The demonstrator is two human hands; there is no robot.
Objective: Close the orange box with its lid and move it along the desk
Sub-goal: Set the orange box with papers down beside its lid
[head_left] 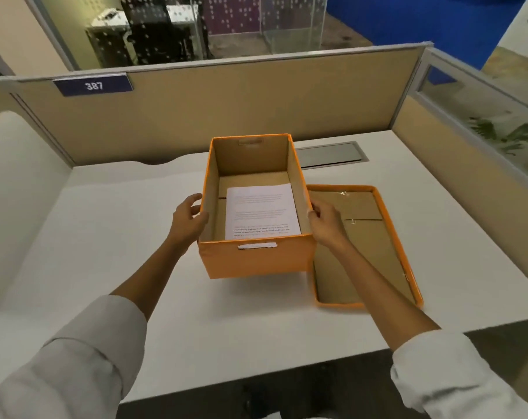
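The orange box (256, 261) stands open in the middle of the white desk, with a printed sheet of paper (261, 213) lying on its cardboard floor. Its lid (386, 219) lies upside down on the desk just to the right, orange rim up, brown inside showing. My left hand (188, 220) presses against the box's left wall, fingers curled near the top edge. My right hand (326, 223) grips the right wall at the rim, thumb side over the edge, above the lid's left part. Both forearms partly hide the desk and lid.
The white desk (120, 237) is bounded by tan partition panels (256, 98) at the back and right. A grey cable hatch (332, 154) sits behind the box. The desk's front edge runs near my right sleeve. A blue sign reading 387 (93, 85) hangs on the partition.
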